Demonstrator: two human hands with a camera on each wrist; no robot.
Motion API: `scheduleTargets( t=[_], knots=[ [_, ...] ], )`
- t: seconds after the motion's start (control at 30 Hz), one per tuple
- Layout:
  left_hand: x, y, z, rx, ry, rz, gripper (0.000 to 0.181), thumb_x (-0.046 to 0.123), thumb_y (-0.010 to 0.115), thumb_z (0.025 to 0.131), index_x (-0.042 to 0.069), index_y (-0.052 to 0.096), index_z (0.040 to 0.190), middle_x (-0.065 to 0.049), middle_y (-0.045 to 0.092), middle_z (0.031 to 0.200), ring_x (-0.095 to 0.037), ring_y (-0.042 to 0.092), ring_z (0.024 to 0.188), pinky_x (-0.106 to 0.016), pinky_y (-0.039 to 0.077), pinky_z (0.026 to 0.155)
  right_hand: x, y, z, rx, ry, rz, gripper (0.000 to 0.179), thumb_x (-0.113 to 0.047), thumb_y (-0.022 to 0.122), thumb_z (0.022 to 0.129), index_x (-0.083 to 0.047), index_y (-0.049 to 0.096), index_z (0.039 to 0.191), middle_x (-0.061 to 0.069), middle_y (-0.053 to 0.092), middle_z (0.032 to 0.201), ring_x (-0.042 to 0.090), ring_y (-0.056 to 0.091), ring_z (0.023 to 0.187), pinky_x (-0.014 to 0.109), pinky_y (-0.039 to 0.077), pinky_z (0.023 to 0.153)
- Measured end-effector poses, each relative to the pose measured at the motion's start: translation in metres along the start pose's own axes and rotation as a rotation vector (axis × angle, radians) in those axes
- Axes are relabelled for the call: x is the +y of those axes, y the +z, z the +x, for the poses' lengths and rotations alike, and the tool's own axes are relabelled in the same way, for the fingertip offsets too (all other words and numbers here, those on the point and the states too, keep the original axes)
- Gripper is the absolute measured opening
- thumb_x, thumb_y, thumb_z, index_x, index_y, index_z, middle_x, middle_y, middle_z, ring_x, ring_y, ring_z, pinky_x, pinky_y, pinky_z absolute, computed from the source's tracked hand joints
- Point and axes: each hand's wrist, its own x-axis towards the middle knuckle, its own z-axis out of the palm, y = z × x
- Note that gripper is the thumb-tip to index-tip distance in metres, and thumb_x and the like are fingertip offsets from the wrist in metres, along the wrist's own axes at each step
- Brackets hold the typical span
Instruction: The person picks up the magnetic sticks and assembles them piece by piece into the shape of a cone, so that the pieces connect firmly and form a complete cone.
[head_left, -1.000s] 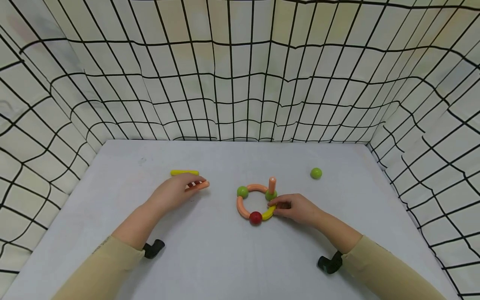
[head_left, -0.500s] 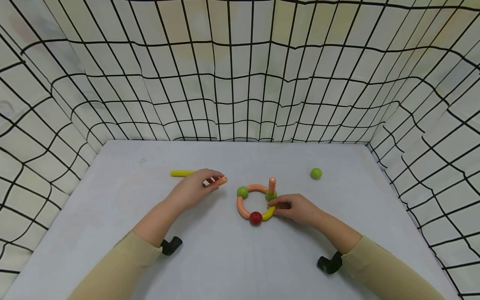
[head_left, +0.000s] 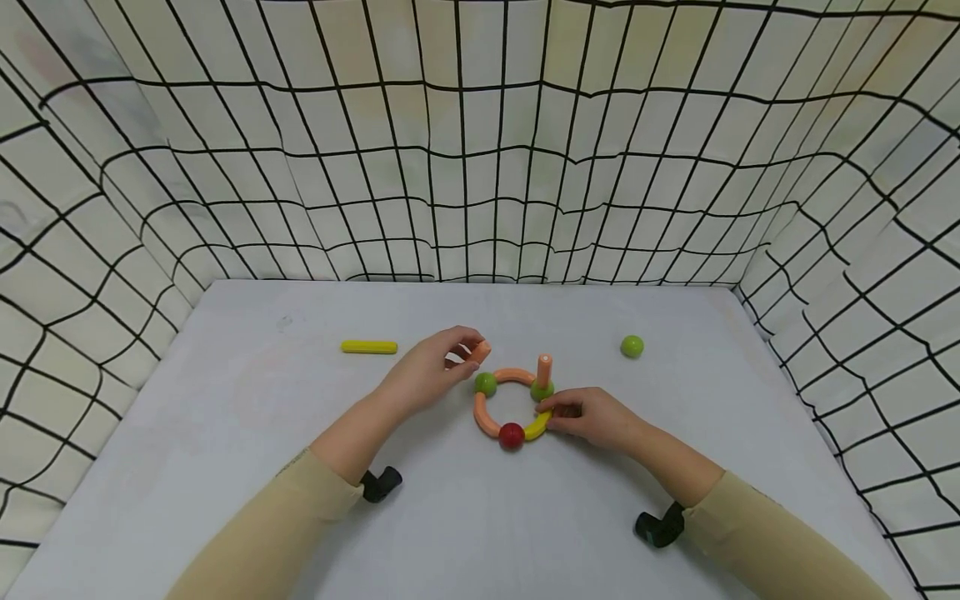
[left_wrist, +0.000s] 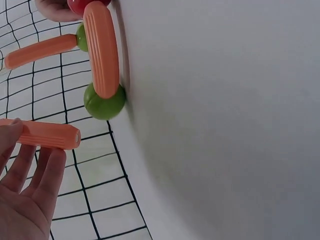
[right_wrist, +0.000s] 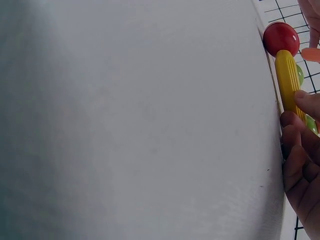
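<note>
My left hand (head_left: 427,371) holds a loose orange rod (left_wrist: 50,135) between thumb and fingers, just behind and left of a ring of toy rods and balls. Two curved orange rods, a left one (head_left: 483,414) and a far one (head_left: 515,376), form part of that ring with a curved yellow rod (head_left: 535,428). A red ball (head_left: 512,436) joins them at the front, a green ball (head_left: 486,383) at the back left. From another green ball (head_left: 542,391) at the back right, an orange rod (head_left: 544,369) stands upright. My right hand (head_left: 596,417) pinches the yellow rod.
A straight yellow rod (head_left: 369,347) lies toward the back left of the white table (head_left: 480,525). One loose green ball (head_left: 632,347) rests at the back right. Black netting (head_left: 480,179) over white sheeting rises behind and along both sides.
My left hand has moved right with the orange rod, from near the yellow rod to the ring's back left. My right hand and the ring stay in place.
</note>
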Motion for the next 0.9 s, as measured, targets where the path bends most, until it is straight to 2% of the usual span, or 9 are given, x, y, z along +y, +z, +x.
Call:
scheduleTargets(
  t=[0.27,0.47,0.6,0.9],
  knots=[
    [0.008,0.010,0.007,-0.009,0.001,-0.028,0.035,0.021,0.066,0.097,0.023,0.056,0.131,0.011,0.061,0.118,-0.010,0.057,0.111,-0.032,0.050,0.093,0.002,-0.001,0.000,-0.003,-0.012,0.006,0.022,-0.020,0.073,0.091,-0.019,0.074,0.114,-0.008,0.062,0.085,0.014,0.054,0.081,0.025,0.047,0.070],
    [0.012,0.017,0.011,-0.017,0.002,-0.016,0.036,0.021,0.066,0.097,0.024,0.054,0.131,0.008,0.060,0.120,-0.012,0.058,0.111,-0.033,0.051,0.093,0.001,-0.002,-0.001,-0.004,-0.007,0.013,0.022,-0.020,0.073,0.091,-0.019,0.074,0.114,-0.008,0.063,0.085,0.015,0.055,0.081,0.025,0.047,0.070],
    [0.013,0.019,0.013,-0.017,0.001,-0.019,0.037,0.021,0.066,0.097,0.025,0.053,0.131,0.007,0.060,0.120,-0.012,0.059,0.110,-0.034,0.052,0.093,0.002,-0.002,-0.001,-0.005,-0.006,0.021,0.023,-0.020,0.073,0.091,-0.019,0.074,0.114,-0.007,0.063,0.085,0.015,0.055,0.081,0.025,0.047,0.070],
    [0.011,0.021,0.014,-0.018,0.039,-0.039,0.036,0.019,0.066,0.097,0.022,0.052,0.130,0.005,0.061,0.119,-0.013,0.059,0.111,-0.034,0.051,0.093,0.005,0.000,0.001,-0.010,-0.008,0.020,0.023,-0.019,0.072,0.092,-0.020,0.074,0.114,-0.008,0.063,0.087,0.015,0.055,0.082,0.026,0.048,0.071]
  ],
)
